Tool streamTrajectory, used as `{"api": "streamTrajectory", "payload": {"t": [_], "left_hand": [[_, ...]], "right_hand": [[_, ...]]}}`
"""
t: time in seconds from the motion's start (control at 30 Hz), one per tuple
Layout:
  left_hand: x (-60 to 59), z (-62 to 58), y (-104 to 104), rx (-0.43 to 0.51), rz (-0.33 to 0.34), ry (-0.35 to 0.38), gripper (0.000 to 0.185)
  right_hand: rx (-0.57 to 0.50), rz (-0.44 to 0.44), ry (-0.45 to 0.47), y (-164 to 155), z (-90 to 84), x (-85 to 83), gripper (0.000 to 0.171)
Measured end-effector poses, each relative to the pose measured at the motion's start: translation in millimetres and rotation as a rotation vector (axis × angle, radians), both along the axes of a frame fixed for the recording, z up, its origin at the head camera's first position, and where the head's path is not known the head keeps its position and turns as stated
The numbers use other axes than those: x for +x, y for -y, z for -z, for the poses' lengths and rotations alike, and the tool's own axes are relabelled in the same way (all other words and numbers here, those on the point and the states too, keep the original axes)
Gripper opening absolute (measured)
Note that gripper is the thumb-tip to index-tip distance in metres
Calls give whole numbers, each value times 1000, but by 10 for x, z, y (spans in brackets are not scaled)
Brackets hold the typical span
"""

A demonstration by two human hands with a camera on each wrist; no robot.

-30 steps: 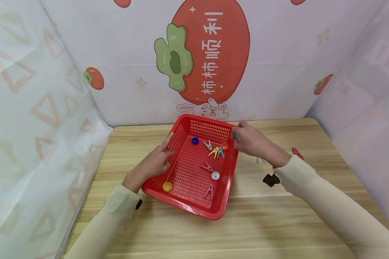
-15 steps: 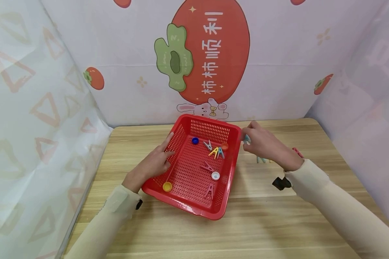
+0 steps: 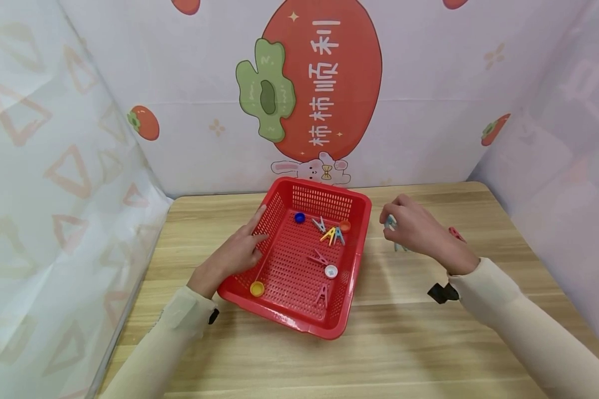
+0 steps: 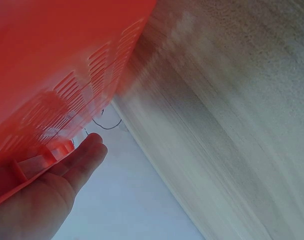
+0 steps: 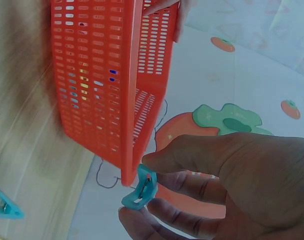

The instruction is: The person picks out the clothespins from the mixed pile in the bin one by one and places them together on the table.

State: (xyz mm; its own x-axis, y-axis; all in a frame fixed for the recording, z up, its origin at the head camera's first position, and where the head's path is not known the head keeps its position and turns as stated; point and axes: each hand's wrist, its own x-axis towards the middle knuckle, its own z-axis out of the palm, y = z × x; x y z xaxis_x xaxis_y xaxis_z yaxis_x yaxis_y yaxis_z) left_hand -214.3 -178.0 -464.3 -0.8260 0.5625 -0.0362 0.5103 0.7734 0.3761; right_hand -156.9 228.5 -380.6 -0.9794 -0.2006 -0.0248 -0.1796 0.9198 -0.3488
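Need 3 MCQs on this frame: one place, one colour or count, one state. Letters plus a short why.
1. Where is the teal clothespin held by the right hand?
A. inside the basket
B. right of the basket, above the table
C. under the left hand

2. What colour is the bottle cap in the near left corner of the red basket?
A. yellow
B. blue
C. white

3. How is the left hand?
A. clenched on a clothespin
B. lifted off the table
C. resting on the basket's left rim, fingers straight

Key: 1 B, the head view shows the hand outside the right wall. 2 A, the cap there is yellow. 3 C, the fingers lie flat along the rim.
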Motion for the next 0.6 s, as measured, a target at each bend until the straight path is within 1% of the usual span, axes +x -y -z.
{"api": "streamTrajectory", "payload": {"t": [0.23, 0.6], "left_hand": [[-6, 14, 7, 2, 11, -14, 54], [-11, 25, 9, 4, 9, -2, 54]], "right_hand": [[-18, 13, -4, -57, 70, 60, 16], [-15, 15, -15, -163, 186, 151, 13]]}}
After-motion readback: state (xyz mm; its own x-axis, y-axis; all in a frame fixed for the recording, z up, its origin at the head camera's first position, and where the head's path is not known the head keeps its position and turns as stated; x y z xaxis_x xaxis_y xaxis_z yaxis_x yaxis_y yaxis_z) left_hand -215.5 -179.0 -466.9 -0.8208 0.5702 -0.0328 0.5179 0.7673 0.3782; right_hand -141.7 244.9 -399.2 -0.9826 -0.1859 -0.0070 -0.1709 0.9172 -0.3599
